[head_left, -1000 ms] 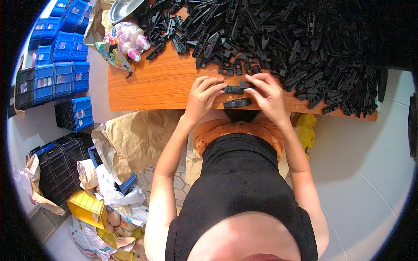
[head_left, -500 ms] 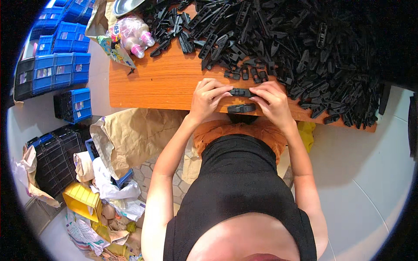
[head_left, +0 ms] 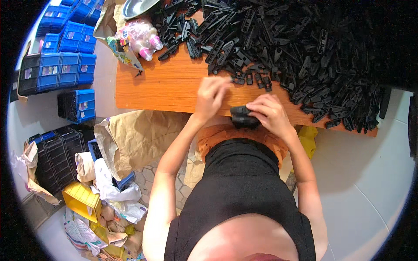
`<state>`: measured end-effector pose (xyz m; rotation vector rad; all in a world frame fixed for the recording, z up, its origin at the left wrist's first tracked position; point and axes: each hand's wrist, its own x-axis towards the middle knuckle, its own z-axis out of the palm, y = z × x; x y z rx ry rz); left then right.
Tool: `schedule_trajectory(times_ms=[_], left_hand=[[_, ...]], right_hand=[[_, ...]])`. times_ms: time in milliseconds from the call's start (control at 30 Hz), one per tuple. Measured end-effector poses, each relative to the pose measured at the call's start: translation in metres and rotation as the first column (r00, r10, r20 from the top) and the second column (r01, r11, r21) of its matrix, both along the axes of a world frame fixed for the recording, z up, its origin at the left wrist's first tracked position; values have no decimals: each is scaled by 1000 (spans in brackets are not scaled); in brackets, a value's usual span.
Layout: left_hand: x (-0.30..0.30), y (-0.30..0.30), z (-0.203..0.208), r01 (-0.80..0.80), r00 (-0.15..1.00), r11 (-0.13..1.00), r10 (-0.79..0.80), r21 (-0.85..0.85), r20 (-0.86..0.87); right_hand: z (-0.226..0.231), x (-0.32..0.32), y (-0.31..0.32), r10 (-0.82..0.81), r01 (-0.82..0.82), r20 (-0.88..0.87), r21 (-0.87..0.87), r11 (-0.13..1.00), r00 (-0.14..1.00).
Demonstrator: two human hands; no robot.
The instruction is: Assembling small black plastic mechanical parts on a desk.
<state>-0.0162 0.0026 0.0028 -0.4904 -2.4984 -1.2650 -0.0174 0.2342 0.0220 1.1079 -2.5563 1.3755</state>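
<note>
At the table's near edge, my right hand (head_left: 270, 112) is closed, thumb and fingers pinching the right end of a black plastic part (head_left: 240, 112). Another dark piece shows right below it; where one ends and the other begins I cannot make out. My left hand (head_left: 212, 96) hovers over the wooden table (head_left: 156, 91), blurred by motion, its fingertips near several small black plastic pieces (head_left: 249, 77). Whether those fingers hold anything is not visible. Beyond both hands spreads a large heap of black plastic parts (head_left: 283, 48).
Clear bottles with pink caps (head_left: 150, 42) and a metal bowl (head_left: 138, 8) stand at the table's far left. Blue crates (head_left: 65, 71) are stacked left of the table. Brown paper (head_left: 135, 139), a yellow crate (head_left: 82, 201) and crumpled bags lie below on the left.
My left hand has let go of the black part and drawn back from it. My right hand has brought that part nearer, to the table edge beside the other one. The whole view has shifted slightly.
</note>
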Motion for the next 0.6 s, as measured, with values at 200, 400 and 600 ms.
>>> schedule_trajectory(times_ms=[200,400,600], left_hand=[[-53,9,17,-432,900,886,411,-169,-142],[-58,13,12,-465,869,862,400,-201,-293],[-5,4,42,-462,879,878,435,-126,-196]], right_hand=[[19,17,15,157,-166,99,93,982,983],[15,-3,-17,-241,262,331,-17,965,912],[-9,-24,-58,-298,300,-52,63,952,953]])
